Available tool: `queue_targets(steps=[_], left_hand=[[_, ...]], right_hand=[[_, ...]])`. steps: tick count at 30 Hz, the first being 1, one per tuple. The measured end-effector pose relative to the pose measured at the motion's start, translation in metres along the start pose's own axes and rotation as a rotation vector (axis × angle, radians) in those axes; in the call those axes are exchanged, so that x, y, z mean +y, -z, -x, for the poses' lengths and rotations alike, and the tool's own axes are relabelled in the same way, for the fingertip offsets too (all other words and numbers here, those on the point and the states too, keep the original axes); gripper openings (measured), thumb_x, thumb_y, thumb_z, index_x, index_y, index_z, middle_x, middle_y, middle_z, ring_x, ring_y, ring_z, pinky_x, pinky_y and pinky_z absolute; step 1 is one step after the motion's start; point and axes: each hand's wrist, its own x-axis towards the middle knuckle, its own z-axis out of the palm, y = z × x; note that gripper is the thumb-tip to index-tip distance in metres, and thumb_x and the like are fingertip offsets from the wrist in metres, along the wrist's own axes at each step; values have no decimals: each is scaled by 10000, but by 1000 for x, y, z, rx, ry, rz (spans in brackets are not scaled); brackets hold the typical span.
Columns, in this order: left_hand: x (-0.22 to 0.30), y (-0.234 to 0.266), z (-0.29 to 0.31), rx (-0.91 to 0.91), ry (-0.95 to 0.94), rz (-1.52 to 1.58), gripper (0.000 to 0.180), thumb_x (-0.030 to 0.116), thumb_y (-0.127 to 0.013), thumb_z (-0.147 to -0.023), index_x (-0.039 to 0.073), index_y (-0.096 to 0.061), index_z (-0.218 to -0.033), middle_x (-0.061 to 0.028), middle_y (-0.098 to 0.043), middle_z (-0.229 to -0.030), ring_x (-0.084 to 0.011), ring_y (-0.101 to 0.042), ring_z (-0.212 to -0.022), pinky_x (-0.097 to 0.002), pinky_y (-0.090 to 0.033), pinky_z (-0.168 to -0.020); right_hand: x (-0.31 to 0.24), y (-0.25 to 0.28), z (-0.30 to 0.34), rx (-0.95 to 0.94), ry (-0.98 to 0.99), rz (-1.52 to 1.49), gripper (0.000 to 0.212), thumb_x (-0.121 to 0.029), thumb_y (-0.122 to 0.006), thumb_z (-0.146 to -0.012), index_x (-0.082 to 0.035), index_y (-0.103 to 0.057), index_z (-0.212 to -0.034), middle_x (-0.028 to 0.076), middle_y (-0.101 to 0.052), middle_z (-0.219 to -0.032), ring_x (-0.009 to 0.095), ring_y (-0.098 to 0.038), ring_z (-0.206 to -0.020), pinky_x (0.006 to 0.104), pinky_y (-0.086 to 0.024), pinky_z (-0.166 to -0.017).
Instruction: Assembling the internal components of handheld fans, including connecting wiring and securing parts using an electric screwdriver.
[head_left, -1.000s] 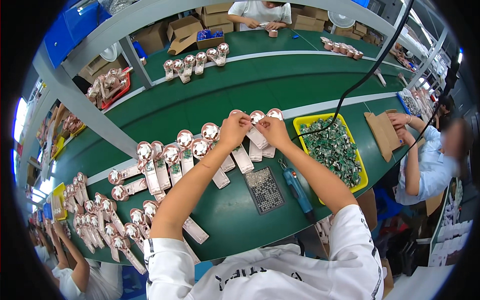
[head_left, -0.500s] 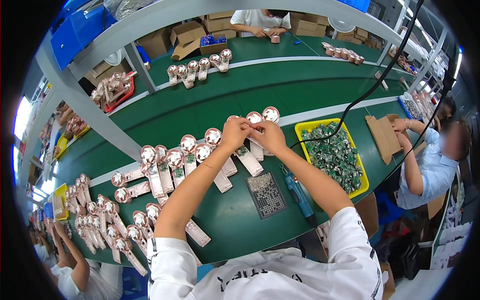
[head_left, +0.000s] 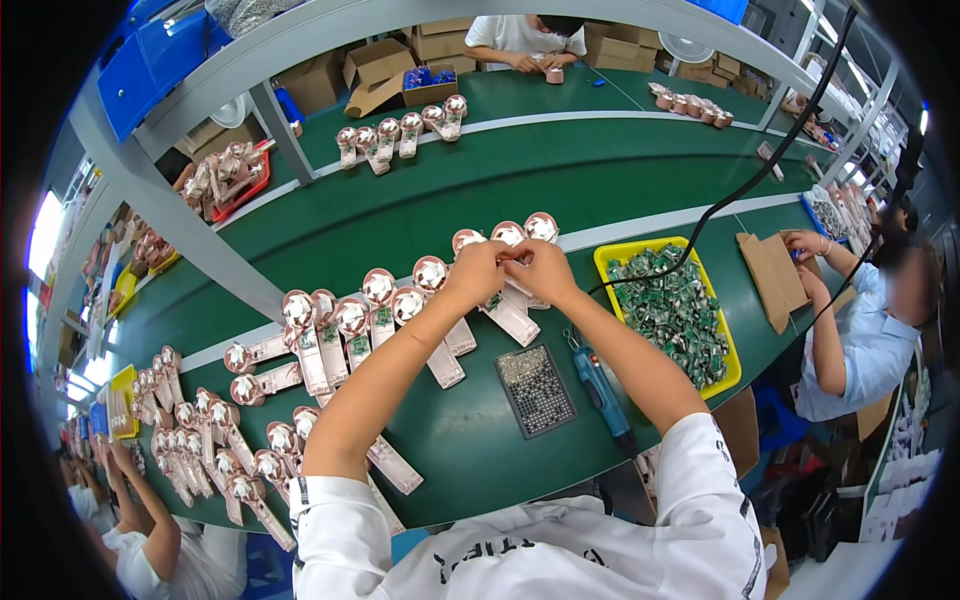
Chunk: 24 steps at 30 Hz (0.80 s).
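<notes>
My left hand (head_left: 476,268) and my right hand (head_left: 545,272) meet fingertip to fingertip above the far row of pink handheld fan bodies. The fingers of both are pinched; whatever lies between them is hidden. Below the hands, the pink handle of one fan body (head_left: 513,321) sticks out toward me, a bit of green circuit board showing at its upper end. Round heads with white fan blades (head_left: 541,227) line up just beyond my fingers. More such fan bodies (head_left: 352,318) lie left of my hands, some with green boards in their handles.
Right of my hands stands a yellow tray (head_left: 735,372) of small green circuit boards. A screw tray (head_left: 537,392) and a blue electric screwdriver (head_left: 601,395) lie nearer me. A black cable (head_left: 745,178) hangs across. At right, a co-worker handles cardboard (head_left: 773,282); another person sits across the belt.
The handle end of the fan body under my hands has swung slightly to the right. My hands stay pinched together, with the fingers shifted a little.
</notes>
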Motion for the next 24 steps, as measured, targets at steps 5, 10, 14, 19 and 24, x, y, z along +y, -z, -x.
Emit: queue_targets(steps=[5,10,14,19,24], left_hand=[[4,5,-1,-83,-114,-170,212,53,-643,-778,39,-726,-973,-174,-702,-870,-318,-677,-795,-377,-529,-764],[-1,6,-2,-65,-143,-202,198,81,-669,-782,46,-728,-968,-164,-695,-873,-318,-663,-802,-378,-521,-760],[-5,5,-1,38,-184,-166,137,85,-674,-789,42,-725,-909,-142,-675,-846,-318,-633,-799,-390,-506,-746],[-13,4,-2,132,-187,-108,121,83,-677,-789,44,-721,-895,-130,-671,-842,-319,-622,-791,-401,-498,-756],[-8,4,-3,135,-158,-150,112,82,-674,-793,52,-722,-890,-130,-670,-848,-318,-620,-835,-410,-503,-754]], right_hand=[[12,4,-6,-30,55,-17,476,-253,-793,-708,-37,-595,-1083,119,-690,-877,263,-682,-786,361,-538,-719],[27,25,-13,-193,-27,-148,604,-219,-760,-735,-19,-513,-1248,94,-690,-857,205,-674,-765,317,-530,-700],[21,40,-13,-158,-61,-121,622,-231,-719,-763,-1,-491,-1295,117,-705,-846,230,-688,-762,338,-530,-690],[38,53,-16,-26,-97,241,519,-272,-701,-777,-23,-557,-1209,159,-709,-873,317,-686,-796,413,-536,-726],[28,56,-10,-16,37,126,329,-186,-713,-779,-76,-641,-1080,126,-697,-848,315,-675,-800,406,-531,-704]])
